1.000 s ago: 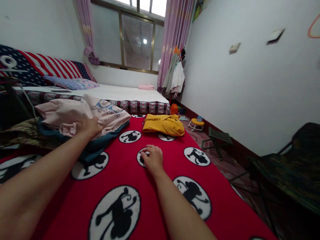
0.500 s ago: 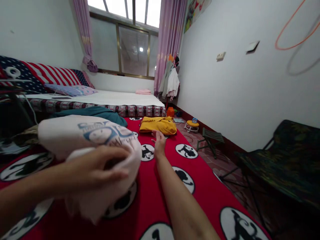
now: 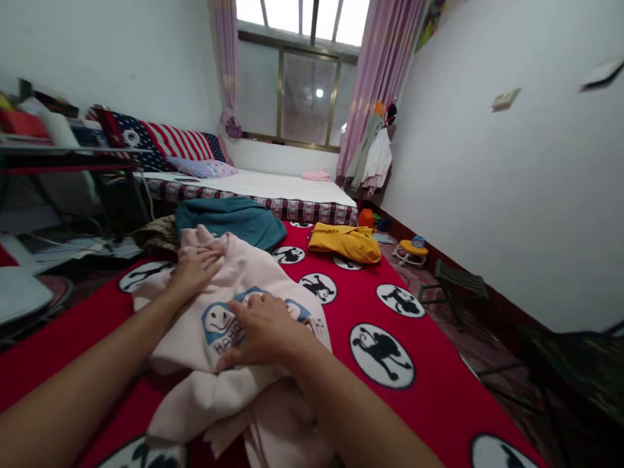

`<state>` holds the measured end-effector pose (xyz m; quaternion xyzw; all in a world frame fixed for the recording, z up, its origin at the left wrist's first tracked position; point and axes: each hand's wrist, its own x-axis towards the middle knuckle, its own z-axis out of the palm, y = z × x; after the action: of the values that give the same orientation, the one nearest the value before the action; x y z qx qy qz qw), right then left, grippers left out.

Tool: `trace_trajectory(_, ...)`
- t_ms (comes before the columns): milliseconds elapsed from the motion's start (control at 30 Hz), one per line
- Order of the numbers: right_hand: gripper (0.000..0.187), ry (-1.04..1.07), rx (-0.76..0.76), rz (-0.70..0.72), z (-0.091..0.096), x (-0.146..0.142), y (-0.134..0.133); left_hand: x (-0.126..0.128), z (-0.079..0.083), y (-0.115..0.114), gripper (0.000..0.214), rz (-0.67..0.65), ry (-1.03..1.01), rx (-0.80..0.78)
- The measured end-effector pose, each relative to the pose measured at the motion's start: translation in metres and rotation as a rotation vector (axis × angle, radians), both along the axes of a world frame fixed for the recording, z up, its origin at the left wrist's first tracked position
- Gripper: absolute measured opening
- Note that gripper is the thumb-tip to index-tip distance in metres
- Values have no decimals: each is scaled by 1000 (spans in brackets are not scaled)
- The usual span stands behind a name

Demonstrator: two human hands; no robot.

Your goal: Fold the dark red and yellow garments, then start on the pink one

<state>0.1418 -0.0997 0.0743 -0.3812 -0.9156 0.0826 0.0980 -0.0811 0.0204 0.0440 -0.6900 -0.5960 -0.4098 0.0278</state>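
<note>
A pale pink sweatshirt (image 3: 229,383) with a blue cartoon print lies crumpled on the red blanket (image 3: 341,338) in front of me. My left hand (image 3: 195,268) rests on its far upper part, fingers spread flat. My right hand (image 3: 260,328) lies flat on the printed front, fingers stretched out over the cloth. Neither hand grips anything.
A teal garment (image 3: 229,218) lies beyond the sweatshirt. A folded yellow garment (image 3: 346,240) sits further back on the blanket. A bed (image 3: 253,188) stands under the window, a desk (image 3: 63,162) at left, a small green stool (image 3: 455,279) and a dark chair (image 3: 575,364) at right.
My left hand carried the pink sweatshirt off the pile at left and laid it down in front of me. My right hand moved back from the blanket onto the sweatshirt.
</note>
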Motion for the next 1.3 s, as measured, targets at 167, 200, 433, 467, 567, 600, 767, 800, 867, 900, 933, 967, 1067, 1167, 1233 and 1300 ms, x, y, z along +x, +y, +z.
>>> trace_trajectory(167, 78, -158, 136, 65, -7, -17, -30, -5, -40, 3, 42, 99, 126, 64)
trace_trajectory(200, 69, -164, 169, 61, -9, -19, -34, -3, -42, 3, 41, 93, 122, 68)
trace_trajectory(433, 14, 62, 126, -39, 6, -8, -5, -3, -35, 0, 34, -46, -127, 51)
trace_trajectory(467, 13, 156, 59, -125, 10, 3, 9, -4, -30, -2, 35, -71, -218, 32)
trace_trajectory(567, 16, 662, -85, -355, 17, 55, 56, -6, -9, -11, 39, -135, -592, -11)
trace_trajectory(600, 18, 843, -87, -444, 16, 77, 70, -7, -1, -14, 40, -146, -706, 1)
trace_trajectory(767, 17, 1508, 190, -919, 8, 164, 110, 1, 17, -19, 38, -109, -836, 100)
trace_trajectory(800, 18, 1586, 255, -974, 10, 171, 110, 5, 15, -18, 37, -116, -807, 70)
trace_trajectory(867, 23, 1655, 318, -975, 20, 171, 104, 17, 8, -18, 37, -171, -737, -29)
trace_trajectory(900, 25, 1643, 302, -914, 26, 165, 99, 24, 3, -18, 39, -215, -699, -86)
trace_trajectory(933, 27, 1606, 258, -829, 32, 157, 93, 32, -1, -19, 42, -263, -660, -142)
trace_trajectory(967, 29, 1538, 184, -734, 37, 146, 87, 42, -5, -21, 46, -311, -622, -194)
trace_trajectory(1067, 43, 1210, -55, -538, 41, 115, 72, 70, -13, -35, 68, -445, -509, -293)
trace_trajectory(1167, 62, 839, -74, -522, 30, 96, 65, 97, -13, -57, 78, -612, -392, -320)
trace_trajectory(1233, 71, 634, 4, -530, 21, 91, 63, 112, -10, -73, 54, -724, -316, -335)
trace_trajectory(1300, 76, 460, 27, -507, 14, 89, 62, 125, -7, -88, 30, -810, -247, -316)
